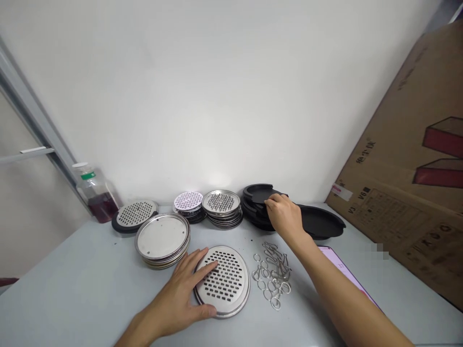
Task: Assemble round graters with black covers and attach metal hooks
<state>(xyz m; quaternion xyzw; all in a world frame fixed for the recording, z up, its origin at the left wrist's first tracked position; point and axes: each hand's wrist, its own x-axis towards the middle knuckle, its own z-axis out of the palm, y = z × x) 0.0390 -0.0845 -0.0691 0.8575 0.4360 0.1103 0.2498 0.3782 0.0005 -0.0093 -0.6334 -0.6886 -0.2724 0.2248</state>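
My left hand (181, 294) lies with fingers spread over the left side of a round perforated metal disc (231, 272). Its thumb touches the disc's near edge and a forefinger rests on the top. Farther right, my right hand (285, 212) pinches the edge of a black round tray (261, 193) on a stack of similar black pieces. Its fingertips are partly hidden. Between my two arms lies a loose pile of metal rings and clips (275, 274).
Stacked metal discs (162, 236) stand left; grater discs (221, 202) and a white perforated disc (188, 201) sit behind. At far left are a black-rimmed disc (135, 214) and bottle (97, 197). A black tray (321, 222), phone (343, 270) and cardboard box (405, 193) occupy the right.
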